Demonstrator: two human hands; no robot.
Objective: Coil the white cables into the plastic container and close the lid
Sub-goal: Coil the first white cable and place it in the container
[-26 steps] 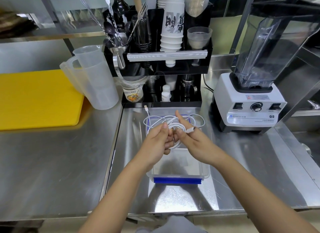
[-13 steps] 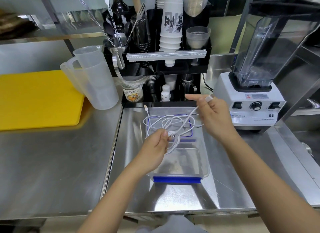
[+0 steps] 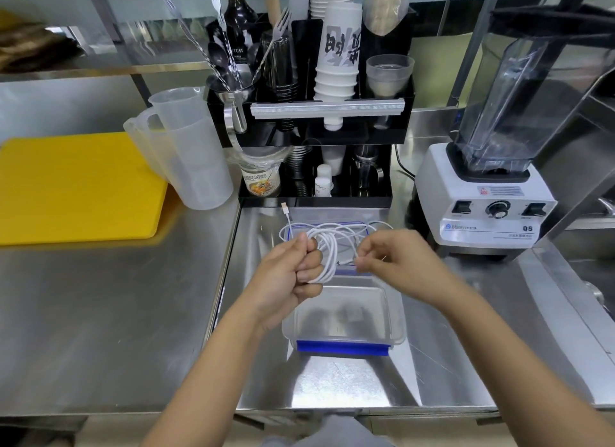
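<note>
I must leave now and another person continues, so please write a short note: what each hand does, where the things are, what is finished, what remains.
Left hand: shut on the coiled loops of the white cable.
Right hand: pinching the same cable near the coil.
Plastic container: open and empty on the steel counter, below the hands. Lid: lying behind it, under loose cable.
Done: part of the cable is coiled.
Left: finish coiling, put it in, close the lid.

Single head-worn wide-angle view. Looks forward and down over steel worktop (image 3: 100,313), close above both hands. Forearms enter from bottom edge; rack (image 3: 316,120) at far side.
</note>
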